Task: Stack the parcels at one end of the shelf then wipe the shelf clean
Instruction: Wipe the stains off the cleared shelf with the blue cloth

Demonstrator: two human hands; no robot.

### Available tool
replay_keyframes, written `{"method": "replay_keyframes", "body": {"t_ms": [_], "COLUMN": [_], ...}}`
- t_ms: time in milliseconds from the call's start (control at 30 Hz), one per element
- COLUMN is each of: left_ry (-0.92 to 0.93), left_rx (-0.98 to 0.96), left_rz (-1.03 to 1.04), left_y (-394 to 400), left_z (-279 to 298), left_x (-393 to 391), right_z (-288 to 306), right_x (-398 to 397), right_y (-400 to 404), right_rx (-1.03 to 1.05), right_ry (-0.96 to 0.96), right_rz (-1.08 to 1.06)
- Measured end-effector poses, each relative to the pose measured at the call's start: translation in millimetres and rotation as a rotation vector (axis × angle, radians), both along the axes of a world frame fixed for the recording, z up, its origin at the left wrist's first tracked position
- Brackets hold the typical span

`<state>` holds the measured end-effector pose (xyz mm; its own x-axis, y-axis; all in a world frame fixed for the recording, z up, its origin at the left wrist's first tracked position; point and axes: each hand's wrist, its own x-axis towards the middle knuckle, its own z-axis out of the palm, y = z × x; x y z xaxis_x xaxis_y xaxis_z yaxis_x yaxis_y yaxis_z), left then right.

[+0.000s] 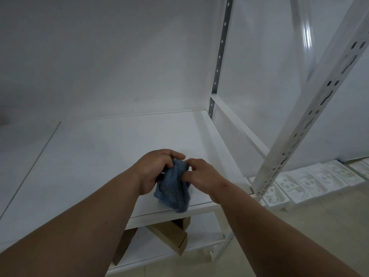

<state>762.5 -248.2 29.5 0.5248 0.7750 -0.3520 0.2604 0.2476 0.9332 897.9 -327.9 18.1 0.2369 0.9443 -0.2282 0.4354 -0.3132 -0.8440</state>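
Both hands hold one small blue waffle-weave cloth (173, 188) above the front edge of a white metal shelf (103, 152): the left hand (154, 169) curls its fingers and thumb round the cloth's upper left side, and the right hand (201, 176) pinches the upper right edge between fingertips and thumb. Bunched between them, the cloth hangs in loose folds, its lower corner drooping past the shelf's front lip near the right end.

Judging by the sag, it is soft, light and limp, with no shape of its own; it will likely crumple rather than slide flat unless folded into a pad and pressed under a flat palm. Taking it by the gathered middle, not a loose corner, looks the surer hold for wiping. It seems neither fragile nor slippery.

Brown cardboard parcels (169, 236) sit on the lower tier beneath, partly hidden by the forearms. A white perforated steel upright (311, 120) slants past on the right, and white moulded foam pieces (311, 180) line the pale floor beyond.
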Motion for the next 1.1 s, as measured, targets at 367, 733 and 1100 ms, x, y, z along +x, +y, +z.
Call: {"method": "replay_keyframes", "body": {"t_ms": [367,733,1100], "left_ry": [0.285,0.377,0.462], "left_rx": [0.059,0.18,0.271], "left_rz": [-0.23,-0.216,-0.236], "left_y": [6,20,27], "left_z": [10,16,41], "left_x": [-41,-49,-40], "right_z": [11,19,31], "right_x": [-9,-14,-1], "right_y": [6,13,15], "right_rx": [0.07,-0.154,0.015], "right_ry": [-0.113,-0.417,-0.336], "right_rz": [-0.036,0.242,0.004]}}
